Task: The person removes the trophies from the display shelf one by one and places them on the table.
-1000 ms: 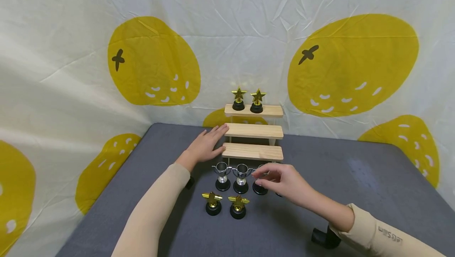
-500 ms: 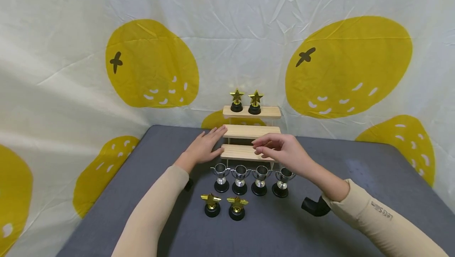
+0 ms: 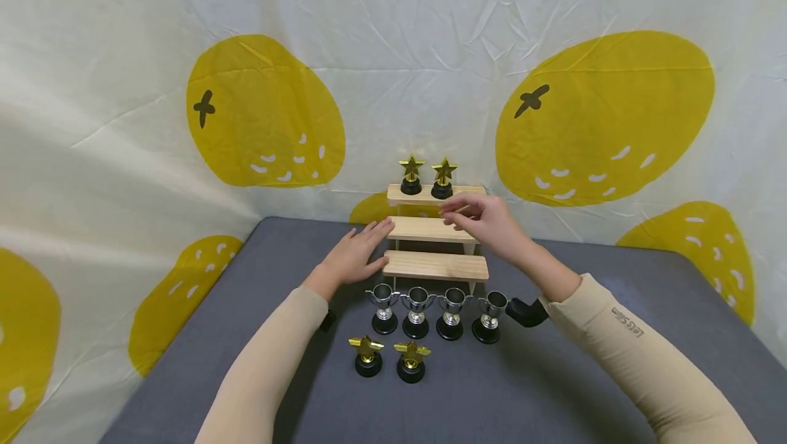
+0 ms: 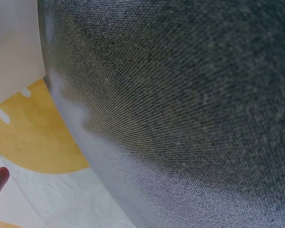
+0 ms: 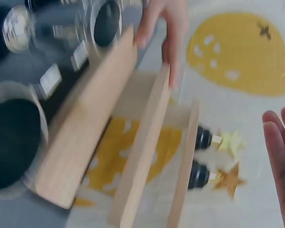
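My left hand [image 3: 352, 256] lies against the left end of the three-step wooden stand [image 3: 436, 266], fingers extended at the middle shelf and thumb at the lowest. My right hand [image 3: 488, 225] hovers in front of the upper shelves, fingers loosely bent, with nothing seen in it; its fingertips [image 5: 274, 128] also appear in the right wrist view. Two gold star trophies [image 3: 443, 177] with black bases stand on the top shelf. Before the stand, several silver cup trophies [image 3: 417, 311] form a row. Two more gold star trophies [image 3: 411, 361] stand nearer me.
A grey cloth [image 3: 529, 396] covers the table. Behind it hangs a white sheet [image 3: 424, 89] printed with yellow fruit. A black wrist mount [image 3: 527, 313] juts from my right forearm near the rightmost cup.
My right hand has risen from above the silver cups, past the lowest shelf, to the upper shelves. The right-hand cups have come into full view. My left hand stays at the stand.
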Tool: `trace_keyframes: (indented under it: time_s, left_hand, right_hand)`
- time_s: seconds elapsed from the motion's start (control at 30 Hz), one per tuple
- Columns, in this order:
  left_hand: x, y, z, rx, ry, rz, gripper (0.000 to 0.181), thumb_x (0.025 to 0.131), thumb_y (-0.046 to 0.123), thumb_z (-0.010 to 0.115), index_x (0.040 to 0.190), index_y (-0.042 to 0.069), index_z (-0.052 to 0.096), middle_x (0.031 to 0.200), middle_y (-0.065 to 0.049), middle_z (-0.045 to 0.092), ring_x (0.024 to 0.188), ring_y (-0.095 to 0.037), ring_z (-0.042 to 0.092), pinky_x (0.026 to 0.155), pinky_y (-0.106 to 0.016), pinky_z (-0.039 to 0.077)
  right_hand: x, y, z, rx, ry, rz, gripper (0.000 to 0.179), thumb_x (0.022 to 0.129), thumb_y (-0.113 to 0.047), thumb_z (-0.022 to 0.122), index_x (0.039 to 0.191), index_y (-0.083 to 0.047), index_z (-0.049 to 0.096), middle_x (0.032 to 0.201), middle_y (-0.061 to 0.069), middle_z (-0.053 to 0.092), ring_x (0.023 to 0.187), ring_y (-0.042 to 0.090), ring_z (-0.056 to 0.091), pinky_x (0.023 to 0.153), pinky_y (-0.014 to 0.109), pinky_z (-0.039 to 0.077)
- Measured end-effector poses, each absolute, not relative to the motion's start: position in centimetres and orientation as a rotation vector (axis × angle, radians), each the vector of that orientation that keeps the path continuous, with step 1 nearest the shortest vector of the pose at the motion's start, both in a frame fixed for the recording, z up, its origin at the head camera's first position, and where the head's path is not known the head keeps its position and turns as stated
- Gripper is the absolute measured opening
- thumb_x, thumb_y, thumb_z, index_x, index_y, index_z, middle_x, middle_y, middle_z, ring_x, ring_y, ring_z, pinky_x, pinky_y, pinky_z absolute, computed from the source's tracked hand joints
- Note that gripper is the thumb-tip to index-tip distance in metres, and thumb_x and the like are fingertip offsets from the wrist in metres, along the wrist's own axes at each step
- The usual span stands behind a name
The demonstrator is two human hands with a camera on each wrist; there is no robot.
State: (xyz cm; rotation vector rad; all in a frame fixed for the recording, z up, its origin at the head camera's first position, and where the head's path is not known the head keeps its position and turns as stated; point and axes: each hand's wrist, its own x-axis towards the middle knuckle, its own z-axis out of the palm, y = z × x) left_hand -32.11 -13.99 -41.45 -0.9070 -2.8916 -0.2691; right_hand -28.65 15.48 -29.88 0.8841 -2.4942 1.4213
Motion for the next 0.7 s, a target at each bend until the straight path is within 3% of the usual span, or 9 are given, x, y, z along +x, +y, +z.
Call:
trace_keyframes:
  time_s: [0.13, 0.23, 0.5, 0.7]
  left_hand:
    - [-32.1, -14.0, -41.4, -0.915, -2.885, -0.273, 0.072, 0.106, 0.037, 0.056, 0.166, 0.015, 0.022, 0.170, -0.003, 0.019, 0.151, -0.032, 0.030, 0.116, -0.064, 0.027]
    - [-32.0, -14.0, -41.4, -0.930, -2.873, -0.286, 0.072, 0.105, 0.036, 0.057, 0.165, 0.013, 0.024, 0.169, -0.005, 0.022, 0.151, -0.033, 0.031, 0.115, -0.065, 0.028]
    - [-31.9, -13.7, -41.5, -0.919, -2.872, -0.280, 0.072, 0.105, 0.036, 0.057, 0.165, 0.014, 0.024, 0.169, -0.004, 0.021, 0.150, -0.032, 0.031, 0.115, -0.064, 0.029]
    - [-32.1, -13.7, -41.6, -0.932, -2.873, -0.271, 0.072, 0.105, 0.037, 0.056, 0.165, 0.014, 0.023, 0.170, -0.004, 0.021, 0.150, -0.032, 0.031, 0.114, -0.065, 0.029]
  right_hand:
    - [-30.9, 15.8, -29.6, 0.747, -2.491, 1.371, 0.022, 0.101, -0.003, 0.064, 0.120, 0.006, 0.071, 0.110, 0.024, 0.072, 0.090, 0.034, 0.073, 0.077, 0.031, 0.060]
    - [-32.3, 15.9, -29.5, 0.656, -2.489, 1.355, 0.024, 0.102, -0.004, 0.063, 0.123, 0.006, 0.069, 0.112, 0.025, 0.072, 0.094, 0.040, 0.072, 0.078, 0.033, 0.060]
    - [-34.9, 16.1, -29.8, 0.528, -2.467, 1.339, 0.026, 0.103, -0.007, 0.062, 0.125, 0.006, 0.068, 0.114, 0.023, 0.070, 0.095, 0.039, 0.072, 0.082, 0.048, 0.059]
    - [-36.1, 16.0, -30.1, 0.414, -2.489, 1.295, 0.027, 0.104, -0.008, 0.061, 0.127, 0.003, 0.068, 0.120, 0.022, 0.068, 0.098, 0.040, 0.071, 0.080, 0.045, 0.059]
